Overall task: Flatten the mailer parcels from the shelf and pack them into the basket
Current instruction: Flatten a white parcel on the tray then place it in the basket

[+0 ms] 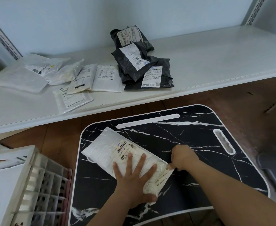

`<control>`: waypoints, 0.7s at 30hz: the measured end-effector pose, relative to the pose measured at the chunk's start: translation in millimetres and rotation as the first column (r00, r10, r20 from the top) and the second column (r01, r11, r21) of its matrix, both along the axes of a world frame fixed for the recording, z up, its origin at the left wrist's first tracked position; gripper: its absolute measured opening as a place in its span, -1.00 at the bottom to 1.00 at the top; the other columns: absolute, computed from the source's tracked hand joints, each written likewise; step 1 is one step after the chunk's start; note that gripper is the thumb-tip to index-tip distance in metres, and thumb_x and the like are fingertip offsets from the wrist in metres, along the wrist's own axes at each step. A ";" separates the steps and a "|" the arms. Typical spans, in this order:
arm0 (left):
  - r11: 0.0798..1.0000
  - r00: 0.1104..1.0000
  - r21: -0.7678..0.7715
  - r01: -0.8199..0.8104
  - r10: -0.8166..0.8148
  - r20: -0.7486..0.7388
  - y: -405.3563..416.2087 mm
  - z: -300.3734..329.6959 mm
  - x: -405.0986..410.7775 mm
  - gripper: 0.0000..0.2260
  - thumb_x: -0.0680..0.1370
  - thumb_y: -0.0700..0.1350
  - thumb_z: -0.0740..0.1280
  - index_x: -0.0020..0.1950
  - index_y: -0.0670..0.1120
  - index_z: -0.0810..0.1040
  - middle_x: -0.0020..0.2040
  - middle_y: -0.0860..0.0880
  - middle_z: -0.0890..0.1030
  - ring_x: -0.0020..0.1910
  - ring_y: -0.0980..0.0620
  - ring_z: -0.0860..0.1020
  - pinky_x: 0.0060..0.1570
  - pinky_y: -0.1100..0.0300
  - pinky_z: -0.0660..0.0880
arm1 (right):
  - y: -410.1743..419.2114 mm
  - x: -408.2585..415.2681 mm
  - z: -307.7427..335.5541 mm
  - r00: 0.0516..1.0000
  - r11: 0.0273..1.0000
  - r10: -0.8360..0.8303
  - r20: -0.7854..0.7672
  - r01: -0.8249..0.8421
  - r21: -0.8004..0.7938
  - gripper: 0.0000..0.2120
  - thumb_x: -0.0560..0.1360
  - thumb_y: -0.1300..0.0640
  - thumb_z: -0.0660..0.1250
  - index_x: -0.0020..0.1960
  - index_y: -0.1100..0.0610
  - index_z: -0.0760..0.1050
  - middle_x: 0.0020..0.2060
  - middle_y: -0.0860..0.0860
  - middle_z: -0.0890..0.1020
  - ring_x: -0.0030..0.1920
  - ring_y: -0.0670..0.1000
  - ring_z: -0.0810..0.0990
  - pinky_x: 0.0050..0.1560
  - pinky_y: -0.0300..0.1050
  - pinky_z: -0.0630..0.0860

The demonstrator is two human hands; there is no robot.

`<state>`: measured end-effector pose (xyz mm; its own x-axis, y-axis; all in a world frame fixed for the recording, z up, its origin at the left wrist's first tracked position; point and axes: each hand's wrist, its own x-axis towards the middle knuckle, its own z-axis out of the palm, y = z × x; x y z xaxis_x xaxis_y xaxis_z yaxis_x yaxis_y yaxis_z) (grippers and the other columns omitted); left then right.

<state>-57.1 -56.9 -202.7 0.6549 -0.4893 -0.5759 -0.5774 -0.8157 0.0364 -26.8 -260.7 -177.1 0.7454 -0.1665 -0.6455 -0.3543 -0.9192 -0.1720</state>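
Black marble-patterned lap table (191,144) carries one white mailer (117,154). Left hand (132,173) presses it flat, fingers spread; right hand (183,158) pinches its edge. Flattening is underway; next, probably, lifting it into the basket (36,176) at left.

Black white-veined marble tray (199,144), white mailer (111,152), black parcels (130,66) on white shelf (215,62)
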 end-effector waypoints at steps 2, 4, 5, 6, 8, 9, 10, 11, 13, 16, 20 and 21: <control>1.000 1.000 0.004 -0.002 0.002 -0.006 0.0 0.9 -0.2 -0.14 0.40 0.49 0.12 0.32 0.37 -0.54 0.36 0.07 -0.65 0.29 -0.24 -0.63 0.11 -0.53 -0.46 | -1.0 2.5 2.3 0.999 0.999 0.040 -0.030 -0.039 0.012 -0.75 0.39 0.02 0.49 -0.04 0.16 0.60 -0.22 0.00 0.68 -0.12 -0.02 0.65 0.01 -0.11 0.60; 1.000 1.000 0.004 -0.003 0.003 -0.011 0.3 1.4 -1.1 -0.14 0.40 0.49 0.11 0.32 0.37 -0.54 0.36 0.07 -0.65 0.29 -0.24 -0.64 0.11 -0.53 -0.47 | -2.6 3.0 4.5 0.996 0.997 0.063 -0.055 -0.061 0.050 -0.76 0.44 0.08 0.45 0.02 0.22 0.62 -0.12 0.04 0.71 -0.13 -0.04 0.66 0.04 -0.11 0.60; 1.000 1.000 -0.005 0.001 -0.001 -0.011 0.7 0.9 -0.7 -0.14 0.40 0.49 0.11 0.32 0.37 -0.55 0.36 0.07 -0.65 0.29 -0.24 -0.64 0.11 -0.53 -0.47 | -3.6 3.1 5.6 0.996 0.995 0.058 -0.063 -0.053 0.083 -0.79 0.47 0.09 0.42 0.00 0.22 0.61 -0.12 0.06 0.71 -0.19 -0.06 0.64 0.04 -0.12 0.60; 1.000 1.000 -0.009 0.004 -0.004 -0.013 1.1 0.0 -0.2 -0.14 0.40 0.49 0.11 0.31 0.37 -0.55 0.35 0.08 -0.66 0.28 -0.23 -0.65 0.10 -0.52 -0.47 | -4.0 1.9 5.9 0.996 0.994 0.060 -0.062 -0.054 0.099 -0.81 0.48 0.08 0.40 0.00 0.20 0.62 -0.12 0.07 0.71 -0.25 -0.08 0.61 0.04 -0.12 0.60; 1.000 1.000 -0.002 0.006 -0.006 -0.022 1.4 -1.1 0.5 -0.14 0.40 0.49 0.11 0.31 0.37 -0.55 0.33 0.08 -0.67 0.27 -0.22 -0.66 0.10 -0.52 -0.48 | -3.4 -1.3 4.4 0.996 0.994 0.087 -0.021 -0.085 0.066 -0.81 0.47 0.03 0.41 -0.04 0.15 0.59 -0.14 0.07 0.71 -0.29 -0.08 0.57 0.00 -0.11 0.59; 1.000 1.000 -0.001 0.007 -0.007 -0.021 1.3 -1.5 0.0 -0.14 0.40 0.49 0.11 0.31 0.37 -0.55 0.33 0.08 -0.67 0.27 -0.22 -0.67 0.10 -0.52 -0.48 | -3.2 -2.7 1.9 0.995 0.995 0.094 0.020 -0.095 0.028 -0.81 0.45 -0.01 0.43 -0.08 0.11 0.54 -0.14 0.04 0.68 -0.24 -0.05 0.56 -0.03 -0.09 0.58; 1.000 1.000 0.001 0.003 -0.003 -0.025 1.1 -1.9 -0.1 -0.13 0.39 0.49 0.12 0.30 0.37 -0.56 0.33 0.08 -0.67 0.27 -0.22 -0.67 0.10 -0.52 -0.48 | -2.8 -3.6 -0.4 0.994 0.996 0.090 0.063 -0.090 -0.005 -0.78 0.42 -0.04 0.44 -0.13 0.07 0.48 -0.14 0.01 0.61 -0.17 -0.02 0.55 -0.06 -0.09 0.55; 1.000 1.000 0.001 -0.003 0.003 -0.031 0.6 -1.8 0.0 -0.13 0.39 0.49 0.12 0.29 0.37 -0.56 0.34 0.08 -0.66 0.27 -0.23 -0.66 0.10 -0.53 -0.47 | -1.7 -4.6 -0.4 0.993 0.996 0.084 0.087 -0.082 -0.026 -0.75 0.41 -0.06 0.45 -0.16 0.04 0.43 -0.14 -0.01 0.55 -0.12 0.00 0.53 -0.10 -0.10 0.51; 1.000 0.999 -0.012 -0.009 0.009 -0.044 0.5 0.7 1.9 -0.10 0.39 0.49 0.15 0.29 0.36 -0.56 0.36 0.08 -0.65 0.27 -0.23 -0.65 0.09 -0.52 -0.49 | -1.1 -3.7 2.9 0.996 0.997 0.074 0.045 -0.073 -0.020 -0.77 0.43 -0.06 0.43 -0.13 0.06 0.46 -0.21 -0.03 0.53 -0.20 -0.04 0.54 -0.22 -0.18 0.46; 0.994 0.998 -0.097 -0.045 0.041 -0.040 3.5 3.7 0.0 -0.05 0.36 0.49 0.18 0.42 0.28 -0.47 0.40 0.09 -0.58 0.33 -0.18 -0.61 0.16 -0.48 -0.48 | -5.0 -3.8 6.7 0.998 0.992 -0.065 0.008 0.063 0.110 -0.78 0.53 0.00 0.34 -0.21 0.11 0.50 -0.38 -0.03 0.55 -0.38 -0.10 0.55 -0.41 -0.29 0.43; 0.874 0.928 -0.351 -0.337 0.370 0.032 20.5 11.2 -1.1 -0.24 0.49 0.40 0.08 0.57 0.13 -0.13 0.57 0.06 -0.23 0.52 0.03 -0.32 0.48 -0.17 -0.25 | -0.2 -13.7 3.8 0.974 0.990 -0.100 0.203 0.077 0.114 -0.65 0.51 -0.22 0.27 -0.11 0.07 0.51 -0.23 -0.04 0.54 -0.16 -0.04 0.51 -0.18 -0.17 0.42; 0.812 0.869 -0.406 -0.420 0.489 0.079 24.0 15.6 -2.6 -0.29 0.53 0.33 0.12 0.57 0.09 -0.05 0.58 0.04 -0.15 0.54 0.02 -0.22 0.51 -0.07 -0.17 | 5.6 -17.4 3.4 0.969 0.987 -0.111 0.221 0.080 0.143 -0.62 0.47 -0.25 0.31 0.00 0.06 0.51 -0.14 -0.04 0.53 -0.12 -0.05 0.49 -0.14 -0.17 0.40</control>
